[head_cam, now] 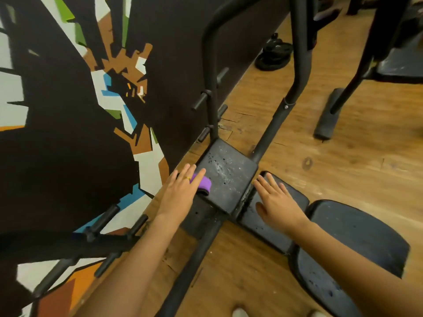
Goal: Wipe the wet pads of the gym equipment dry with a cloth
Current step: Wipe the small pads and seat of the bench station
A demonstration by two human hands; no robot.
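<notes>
Wooden floor (320,179) below; my left grip (180,191), fingers straight, presses the cloth (203,183) on the wet pad (229,177), left edge; right grip (277,202) lies flat on the next pad (263,229).

Single wide-angle head cam, worn, facing forward and steeply down from close above the left hand (180,191) and right hand (278,202) on the black pads (231,179), painted wall (68,145) filling frame left, wooden floor (343,170) running right, verticals bowed.

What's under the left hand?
A purple cloth, pressed flat against the edge of the wet square pad. Only its right end shows; the left hand covers the rest and the pad beneath it.
</notes>
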